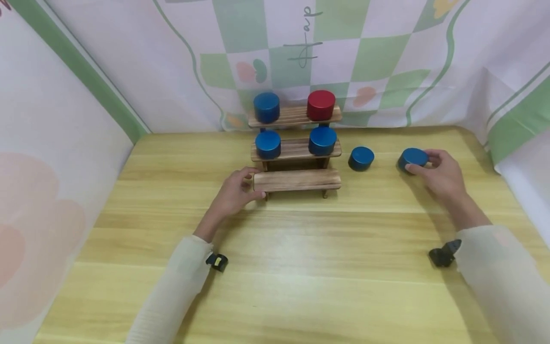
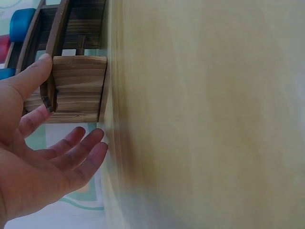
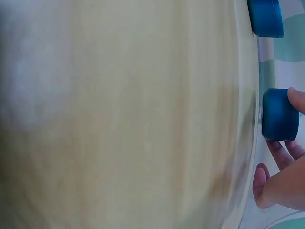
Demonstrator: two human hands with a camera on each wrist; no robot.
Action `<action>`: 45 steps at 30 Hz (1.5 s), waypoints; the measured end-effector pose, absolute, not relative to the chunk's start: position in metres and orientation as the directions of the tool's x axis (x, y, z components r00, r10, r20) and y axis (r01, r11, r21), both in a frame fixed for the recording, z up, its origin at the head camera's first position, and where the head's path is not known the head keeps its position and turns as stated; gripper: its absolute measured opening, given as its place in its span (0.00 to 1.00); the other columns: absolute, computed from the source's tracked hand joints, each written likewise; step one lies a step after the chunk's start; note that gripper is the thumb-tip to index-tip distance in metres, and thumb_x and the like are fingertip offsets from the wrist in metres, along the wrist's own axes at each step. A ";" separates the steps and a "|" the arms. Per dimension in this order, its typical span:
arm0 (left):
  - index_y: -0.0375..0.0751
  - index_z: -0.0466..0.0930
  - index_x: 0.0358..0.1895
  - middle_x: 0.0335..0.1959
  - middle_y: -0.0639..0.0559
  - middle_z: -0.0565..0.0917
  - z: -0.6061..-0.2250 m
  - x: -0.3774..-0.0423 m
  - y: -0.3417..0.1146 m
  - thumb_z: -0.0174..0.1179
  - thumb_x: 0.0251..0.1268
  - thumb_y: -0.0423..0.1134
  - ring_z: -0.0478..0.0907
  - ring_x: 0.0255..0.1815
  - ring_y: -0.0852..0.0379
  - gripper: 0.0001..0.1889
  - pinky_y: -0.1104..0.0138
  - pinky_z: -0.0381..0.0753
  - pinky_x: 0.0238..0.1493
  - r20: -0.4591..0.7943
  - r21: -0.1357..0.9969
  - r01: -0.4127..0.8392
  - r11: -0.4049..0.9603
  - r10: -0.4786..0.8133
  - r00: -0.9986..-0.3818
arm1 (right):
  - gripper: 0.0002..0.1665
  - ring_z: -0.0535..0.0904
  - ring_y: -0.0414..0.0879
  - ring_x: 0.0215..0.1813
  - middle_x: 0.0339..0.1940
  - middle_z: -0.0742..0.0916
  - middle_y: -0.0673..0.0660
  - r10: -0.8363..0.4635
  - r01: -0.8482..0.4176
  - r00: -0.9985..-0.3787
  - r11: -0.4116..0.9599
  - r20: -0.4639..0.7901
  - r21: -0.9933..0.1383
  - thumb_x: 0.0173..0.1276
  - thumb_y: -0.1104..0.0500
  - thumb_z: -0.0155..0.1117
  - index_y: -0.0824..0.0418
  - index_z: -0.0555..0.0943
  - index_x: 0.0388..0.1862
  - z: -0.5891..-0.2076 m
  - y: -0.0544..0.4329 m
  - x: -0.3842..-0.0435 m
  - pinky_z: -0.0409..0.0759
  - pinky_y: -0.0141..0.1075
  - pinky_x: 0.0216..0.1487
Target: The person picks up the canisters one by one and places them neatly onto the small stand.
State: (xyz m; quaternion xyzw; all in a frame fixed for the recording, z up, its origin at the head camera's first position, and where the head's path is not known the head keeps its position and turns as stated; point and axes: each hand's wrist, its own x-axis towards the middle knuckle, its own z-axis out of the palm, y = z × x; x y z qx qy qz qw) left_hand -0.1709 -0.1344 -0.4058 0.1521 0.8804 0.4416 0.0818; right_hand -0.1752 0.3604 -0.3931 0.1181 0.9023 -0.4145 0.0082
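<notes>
A wooden three-step display stand (image 1: 297,179) stands at the back of the table. My left hand (image 1: 234,191) pinches the left end of its lowest step between thumb and index finger, the other fingers spread loosely, as the left wrist view shows. To the right, my right hand (image 1: 442,174) grips a round blue tin (image 1: 412,158) by its sides between thumb and fingers. Between that tin and the stand, another blue tin (image 1: 361,158) sits on the table. The top step bears a blue tin (image 1: 267,107) and a red tin (image 1: 321,105); two blue tins (image 1: 268,144) are on the middle step.
The light wood table (image 1: 275,267) meets a patterned cloth backdrop (image 1: 335,52) just behind the stand. White and green cloth also hangs along the left (image 1: 56,167) and right sides. A small black camera is strapped to each wrist.
</notes>
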 end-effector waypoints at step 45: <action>0.43 0.70 0.68 0.61 0.37 0.73 -0.406 -0.169 -0.135 0.70 0.64 0.41 0.73 0.59 0.38 0.31 0.49 0.76 0.58 -0.002 0.794 0.209 0.572 0.346 -0.938 | 0.36 0.69 0.54 0.65 0.64 0.77 0.60 -0.050 -0.135 -0.990 0.568 0.129 -0.812 0.66 0.53 0.73 0.63 0.70 0.68 -0.355 0.238 -0.135 0.66 0.46 0.62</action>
